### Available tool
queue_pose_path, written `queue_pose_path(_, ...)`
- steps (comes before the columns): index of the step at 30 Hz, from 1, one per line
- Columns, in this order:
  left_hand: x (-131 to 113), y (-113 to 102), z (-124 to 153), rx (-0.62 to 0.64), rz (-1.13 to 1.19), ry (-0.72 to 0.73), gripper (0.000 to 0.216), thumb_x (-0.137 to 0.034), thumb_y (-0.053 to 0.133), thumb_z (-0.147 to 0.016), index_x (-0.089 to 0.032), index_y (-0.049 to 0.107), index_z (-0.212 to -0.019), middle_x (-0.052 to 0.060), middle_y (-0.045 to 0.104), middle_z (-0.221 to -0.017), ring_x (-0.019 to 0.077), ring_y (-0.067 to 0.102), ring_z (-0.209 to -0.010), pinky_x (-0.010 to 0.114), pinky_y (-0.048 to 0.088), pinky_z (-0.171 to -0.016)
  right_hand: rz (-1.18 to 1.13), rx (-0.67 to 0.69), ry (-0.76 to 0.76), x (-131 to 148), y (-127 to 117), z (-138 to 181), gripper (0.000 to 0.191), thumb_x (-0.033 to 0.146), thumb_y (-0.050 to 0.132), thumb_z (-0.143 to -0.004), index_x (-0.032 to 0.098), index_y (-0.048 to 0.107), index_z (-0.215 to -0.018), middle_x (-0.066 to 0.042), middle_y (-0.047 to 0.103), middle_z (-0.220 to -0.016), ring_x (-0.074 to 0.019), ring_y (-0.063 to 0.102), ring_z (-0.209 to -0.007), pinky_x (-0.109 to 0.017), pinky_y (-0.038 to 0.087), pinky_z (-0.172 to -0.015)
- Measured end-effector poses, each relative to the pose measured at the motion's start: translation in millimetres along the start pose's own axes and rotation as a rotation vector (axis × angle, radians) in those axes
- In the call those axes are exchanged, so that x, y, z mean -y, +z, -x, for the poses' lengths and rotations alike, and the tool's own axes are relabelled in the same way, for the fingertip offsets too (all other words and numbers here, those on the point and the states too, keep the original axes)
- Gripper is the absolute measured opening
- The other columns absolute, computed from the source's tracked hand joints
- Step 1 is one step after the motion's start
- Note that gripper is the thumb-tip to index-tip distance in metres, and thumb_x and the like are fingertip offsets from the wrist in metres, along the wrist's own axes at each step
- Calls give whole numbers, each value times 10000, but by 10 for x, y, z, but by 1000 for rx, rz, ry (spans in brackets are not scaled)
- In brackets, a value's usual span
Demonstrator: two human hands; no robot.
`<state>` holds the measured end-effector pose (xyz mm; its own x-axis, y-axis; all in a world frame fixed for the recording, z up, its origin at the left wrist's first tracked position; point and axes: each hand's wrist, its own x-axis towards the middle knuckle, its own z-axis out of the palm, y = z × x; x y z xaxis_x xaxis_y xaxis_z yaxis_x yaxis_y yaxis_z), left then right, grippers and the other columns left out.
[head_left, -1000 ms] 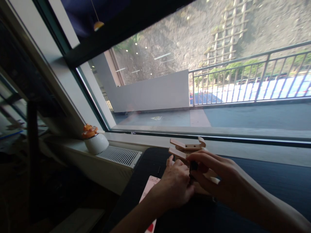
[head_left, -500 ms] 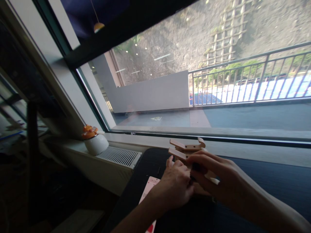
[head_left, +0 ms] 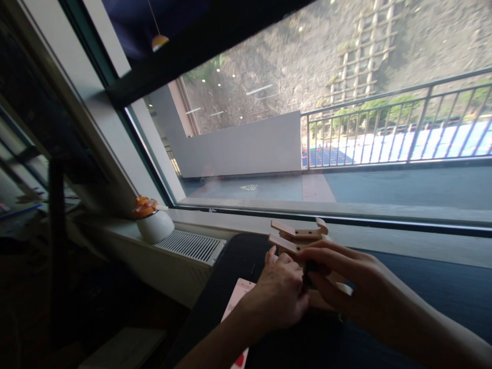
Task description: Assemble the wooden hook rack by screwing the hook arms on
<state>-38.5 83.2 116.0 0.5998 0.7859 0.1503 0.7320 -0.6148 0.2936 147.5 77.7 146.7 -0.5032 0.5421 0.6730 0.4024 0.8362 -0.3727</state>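
Head camera view: two bare hands work close together over a black tabletop beside a window. Nearest, a pink-screened phone lies flat on the table, partly covered by the left forearm. Above it, the left hand is bent at the knuckles against a light wooden assembly; its fingertips are largely hidden, and what they grip cannot be told. The right hand, just beside it, pinches a small dark object between thumb and fingers, too shadowed to identify. The assembly sits on the tabletop under and just beyond both hands, two angled arms pointing left, one hooked end curving up at the right. A thin dark piece lies near the top of the phone. Farther left, an orange-topped white object stands beside a slatted vent. Past the pale window sill, a metal railing and white wall front a rocky slope.
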Motion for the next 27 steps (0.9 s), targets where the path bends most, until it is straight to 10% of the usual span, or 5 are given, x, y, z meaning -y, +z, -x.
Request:
queue_pose_path(21,11,6,-3,-3,-37,32,300,-266,563,-913,-219,673,-1188,98,639,-1344,311,526,-1283,648,217,-1183,38,8,8,6,8,16,340,172,557,-939,272,690,-1235,-82,755,-1202,-238,736,-1041,-305,600,-826)
queue_pose_path(27,2,-10,-16,45,-108,21,242,-276,579,-920,-193,694,-1115,110,684,-1254,324,535,-1255,643,230,-1181,42,-43,92,15,28,-3,172,242,653,-878,241,699,-1044,-41,763,-929,-177,717,-706,-278,584,-654)
